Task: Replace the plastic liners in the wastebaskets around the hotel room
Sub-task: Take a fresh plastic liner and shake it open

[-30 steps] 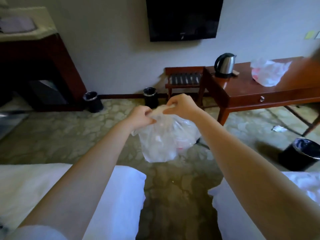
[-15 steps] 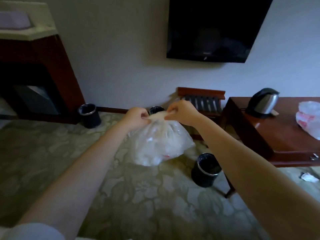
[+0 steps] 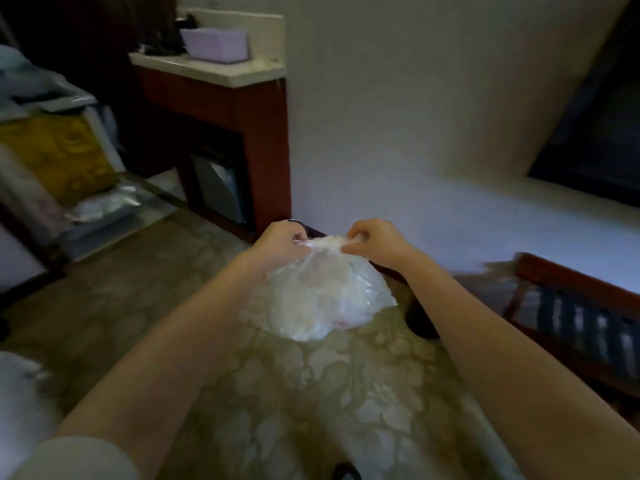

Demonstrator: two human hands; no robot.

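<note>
Both the left hand (image 3: 282, 242) and the right hand (image 3: 375, 242) pinch the twisted neck of the used liner (image 3: 322, 296), held above the carpet in the middle; it seems the tying step, and next needs a firm knot.

Open carpet (image 3: 294, 393) lay mid-room, hemmed by the wooden cabinet (image 3: 263, 133) ahead-left, housekeeping cart (image 3: 59, 157) far left, dark wastebasket (image 3: 420, 322) and luggage rack (image 3: 568, 282) on the right.

Dim light falls on an olive, floral-patterned carpet (image 3: 311, 393). A plain white wall (image 3: 381, 116) stands far; a red-brown cabinet (image 3: 263, 133) with a pale top far left, a slatted wooden rack (image 3: 571, 306) right.
</note>
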